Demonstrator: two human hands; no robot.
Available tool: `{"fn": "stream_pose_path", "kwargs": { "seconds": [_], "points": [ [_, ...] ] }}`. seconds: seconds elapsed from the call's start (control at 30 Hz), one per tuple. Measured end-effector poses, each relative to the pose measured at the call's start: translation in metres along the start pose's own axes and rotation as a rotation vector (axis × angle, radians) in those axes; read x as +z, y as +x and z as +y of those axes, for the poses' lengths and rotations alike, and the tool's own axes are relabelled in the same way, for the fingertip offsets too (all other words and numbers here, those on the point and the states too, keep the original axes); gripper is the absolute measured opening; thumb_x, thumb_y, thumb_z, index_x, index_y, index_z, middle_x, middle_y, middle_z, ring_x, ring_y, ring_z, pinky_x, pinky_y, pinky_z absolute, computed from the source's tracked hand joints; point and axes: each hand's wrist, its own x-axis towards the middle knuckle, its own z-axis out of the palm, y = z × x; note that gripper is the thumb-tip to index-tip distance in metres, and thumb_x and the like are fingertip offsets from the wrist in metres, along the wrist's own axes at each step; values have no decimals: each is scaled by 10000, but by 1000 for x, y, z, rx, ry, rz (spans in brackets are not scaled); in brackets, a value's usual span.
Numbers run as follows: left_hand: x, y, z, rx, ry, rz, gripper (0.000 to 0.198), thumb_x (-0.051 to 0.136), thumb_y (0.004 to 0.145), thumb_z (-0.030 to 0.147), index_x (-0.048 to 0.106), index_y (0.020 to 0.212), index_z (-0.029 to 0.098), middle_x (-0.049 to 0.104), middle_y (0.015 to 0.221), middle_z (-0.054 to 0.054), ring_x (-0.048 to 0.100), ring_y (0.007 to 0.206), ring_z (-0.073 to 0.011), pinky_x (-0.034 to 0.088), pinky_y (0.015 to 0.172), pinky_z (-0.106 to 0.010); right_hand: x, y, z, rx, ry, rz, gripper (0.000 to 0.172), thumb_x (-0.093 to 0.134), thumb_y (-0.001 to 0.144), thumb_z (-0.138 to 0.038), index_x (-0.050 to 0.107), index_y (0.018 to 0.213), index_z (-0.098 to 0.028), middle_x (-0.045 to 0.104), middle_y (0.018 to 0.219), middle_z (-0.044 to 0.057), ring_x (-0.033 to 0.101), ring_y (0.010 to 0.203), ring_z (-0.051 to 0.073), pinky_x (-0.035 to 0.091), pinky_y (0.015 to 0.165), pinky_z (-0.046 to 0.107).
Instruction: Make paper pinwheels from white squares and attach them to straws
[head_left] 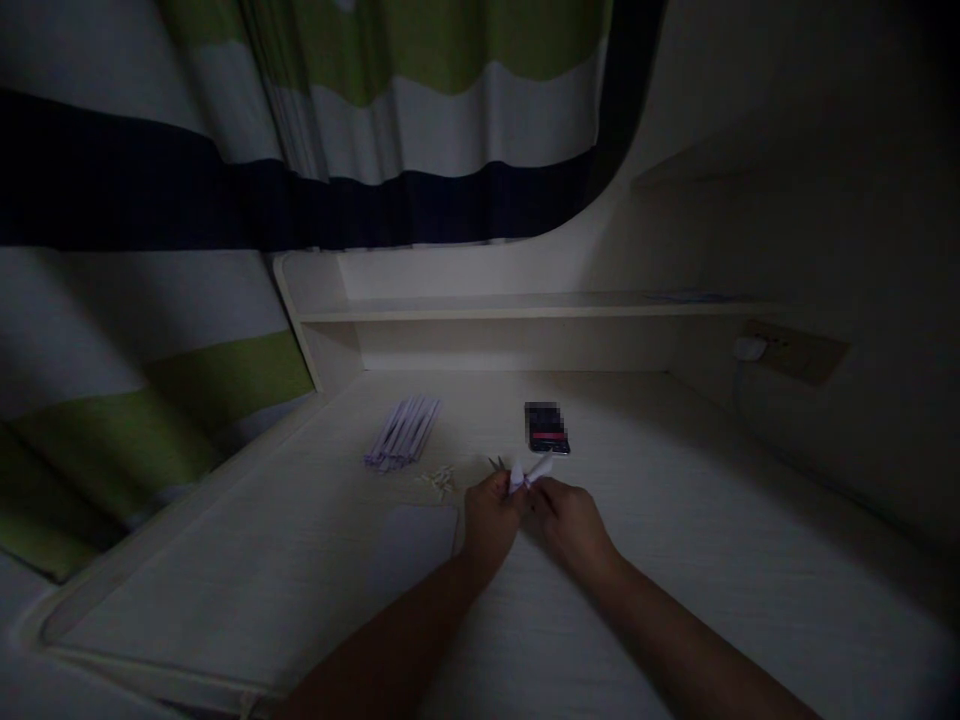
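A small folded piece of pale paper [537,468] is pinched between both hands above the desk, its two ends sticking up like wings. My left hand [491,510] is closed on its left side. My right hand [571,515] is closed on its right side, fingertips close to the left ones. Just beyond my left fingers show the pointed tips of what look like scissors [496,463]; whether that hand holds them or they lie behind it I cannot tell. The fingertips are dim and partly hidden.
A dark phone [547,428] lies beyond the hands. To the left are a bundle of pale paper strips [405,432], a small pile of short whitish pieces [439,481] and a flat pale sheet [416,540]. A shelf [525,306] spans the back; a plugged-in socket [799,350] is at right.
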Motion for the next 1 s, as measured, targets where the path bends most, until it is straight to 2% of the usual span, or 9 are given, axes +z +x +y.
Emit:
{"fn": "stream_pose_path", "kwargs": {
  "seconds": [0.07,0.1,0.2,0.47,0.63,0.73,0.87,0.93,1.0],
  "points": [
    [1,0,0,-19,-33,-10,129,507,670,232,594,621,151,595,591,15,513,546,-96,371,495,-172,-1,-1,1,-177,-335,-35,211,381,751,-189,551,629,-157,596,622,65,535,573,157,351,558,247],
    [1,0,0,-26,-56,-13,128,507,669,231,596,625,150,595,595,14,513,548,-96,374,499,-173,-2,-2,1,-217,-435,-53,231,355,767,-175,557,659,-150,609,648,79,548,588,164,358,565,248],
    [1,0,0,-29,-138,-25,129,516,666,235,612,681,151,604,617,6,525,577,-104,393,523,-179,-2,-2,0,-226,-526,-58,257,329,790,-168,567,698,-138,624,665,91,571,597,171,373,568,246],
    [2,2,1,-51,-270,-67,126,552,648,238,606,711,142,602,614,5,539,590,-107,405,548,-187,-3,1,-1,-101,-338,-39,251,355,784,-201,587,710,-141,642,679,79,591,620,177,395,586,254],
    [2,7,0,-150,-358,-2,98,595,603,220,592,647,133,579,558,25,513,521,-88,385,505,-180,-6,2,2,-103,-217,-28,267,404,787,-322,597,718,-152,633,654,60,576,589,171,396,574,260],
    [0,11,-2,-210,-500,16,135,616,590,215,609,692,128,606,603,15,528,540,-91,402,543,-196,-15,5,6,-41,-77,56,279,469,746,-403,598,740,-157,617,620,38,551,550,158,389,540,252],
    [-3,12,-4,-265,-611,-32,193,655,563,233,636,711,110,637,665,-27,560,593,-121,419,601,-231,-30,14,11,5,124,228,291,500,720,-421,598,794,-157,616,697,43,539,617,162,388,575,260],
    [-2,12,-4,-296,-634,-63,204,673,546,245,643,692,107,641,661,-36,564,592,-132,419,604,-242,-32,19,13,39,247,221,282,558,670,-418,599,773,-159,617,727,44,542,660,170,392,609,268],
    [-1,12,-4,-318,-657,-86,214,687,528,247,647,689,111,644,666,-38,565,590,-138,418,605,-248,-30,22,15,123,395,142,278,602,625,-415,598,735,-159,616,720,39,545,669,172,396,619,271]
  ]
}}
